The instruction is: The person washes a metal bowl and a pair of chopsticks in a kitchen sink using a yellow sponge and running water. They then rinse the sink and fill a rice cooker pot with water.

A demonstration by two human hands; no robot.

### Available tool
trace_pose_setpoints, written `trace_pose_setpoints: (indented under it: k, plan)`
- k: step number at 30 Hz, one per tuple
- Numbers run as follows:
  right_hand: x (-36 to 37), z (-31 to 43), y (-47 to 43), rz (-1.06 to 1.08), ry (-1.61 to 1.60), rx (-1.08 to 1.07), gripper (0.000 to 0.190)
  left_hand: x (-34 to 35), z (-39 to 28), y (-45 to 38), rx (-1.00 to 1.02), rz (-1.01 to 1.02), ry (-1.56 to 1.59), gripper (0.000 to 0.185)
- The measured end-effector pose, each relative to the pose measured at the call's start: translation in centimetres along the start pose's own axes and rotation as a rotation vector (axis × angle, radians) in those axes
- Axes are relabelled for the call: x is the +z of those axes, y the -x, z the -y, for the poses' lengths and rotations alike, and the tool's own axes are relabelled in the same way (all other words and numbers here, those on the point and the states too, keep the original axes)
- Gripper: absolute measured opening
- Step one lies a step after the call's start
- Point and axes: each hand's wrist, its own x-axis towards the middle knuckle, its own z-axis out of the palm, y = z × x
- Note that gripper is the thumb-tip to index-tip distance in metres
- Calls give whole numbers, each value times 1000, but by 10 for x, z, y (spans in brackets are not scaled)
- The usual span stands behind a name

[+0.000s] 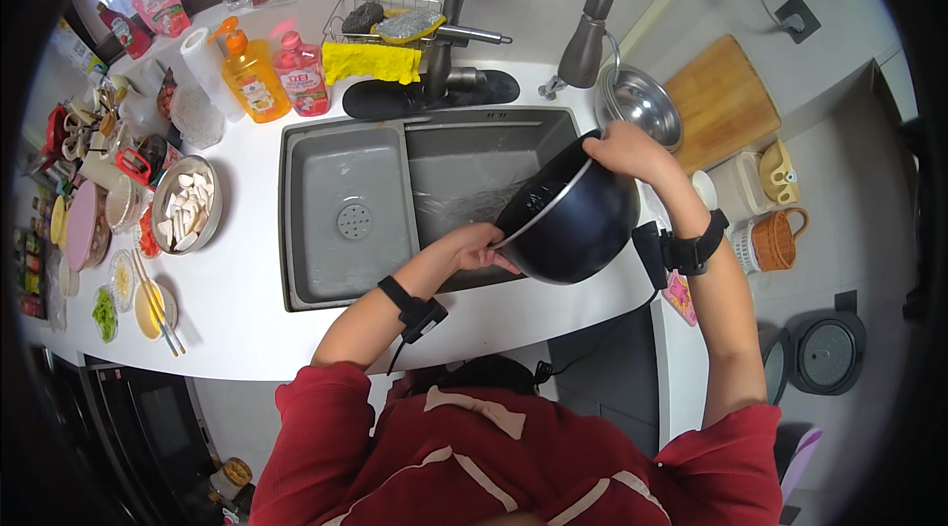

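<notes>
A dark round pot (574, 230) with a bright metal rim is tilted over the right basin of the grey double sink (348, 155). Its mouth faces down and to the left, and water streams from it into that basin. My left hand (478, 246) grips the rim at the lower left. On the opposite side, my right hand (626, 148) holds the rim from above. The pot's dark inner wall shows wet, glinting spots. The left basin shows only its drain strainer (354, 221).
The grey faucet (583, 55) hangs behind the pot, near metal bowls (644, 111) and a wooden cutting board (722, 104). Soap bottles (255, 78) line the back. At left are a bowl of white chunks (187, 204) and chopsticks (157, 307) across a yellow bowl.
</notes>
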Motion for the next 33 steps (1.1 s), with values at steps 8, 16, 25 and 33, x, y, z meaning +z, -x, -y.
trace_pose_setpoints:
  k: [8, 16, 25, 33]
  plan:
    - [0, 17, -44, 124, 195, 171, 47, -2, -6, -26, -223, 288, 57, 36]
    - [2, 15, -63, 214, 222, 183, 40, -6, -3, -46, -305, 271, 80, 40]
    - [26, -65, -36, 121, -264, 188, 27, -28, -28, -39, -131, -61, 119, 10]
    - [104, -112, -32, 182, -838, 125, 14, -39, -69, 4, 21, -336, -195, 18]
